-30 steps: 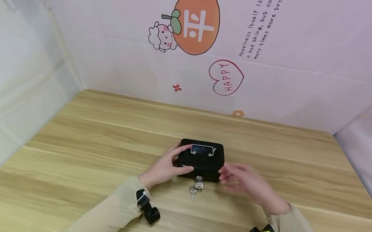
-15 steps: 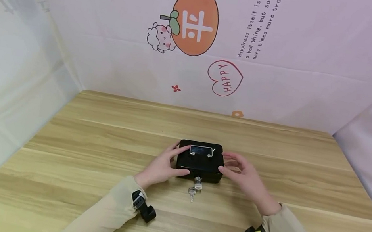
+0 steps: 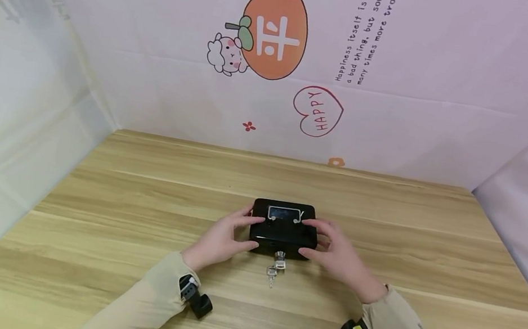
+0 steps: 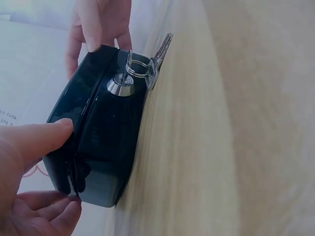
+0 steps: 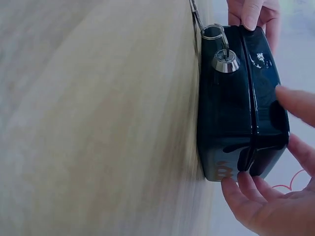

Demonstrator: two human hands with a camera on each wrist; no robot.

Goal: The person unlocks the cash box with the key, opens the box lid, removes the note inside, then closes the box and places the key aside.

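Note:
A black metal cash box (image 3: 283, 234) sits on the wooden table with its lid down. On the lid is a thin wire handle (image 3: 285, 208). A key stands in the silver lock (image 4: 121, 87) at the front, and a second key (image 3: 272, 275) hangs from its ring. My left hand (image 3: 224, 238) grips the left end, thumb on the lid's front edge and fingers round the side. At the right end my right hand (image 3: 340, 254) holds the box likewise, index finger on top. In the right wrist view, its other fingertips (image 5: 244, 186) touch the end wall near the lid seam.
The wooden tabletop (image 3: 127, 258) spreads around the box. Pale printed cloth (image 3: 177, 94) hangs behind and at both sides. Black cameras (image 3: 200, 306) are strapped to both wrists below the beige sleeves.
My right hand has gone from loosely touching the right side to gripping that end, thumb at the front. My left fingers have slid slightly outward. The box stays in place.

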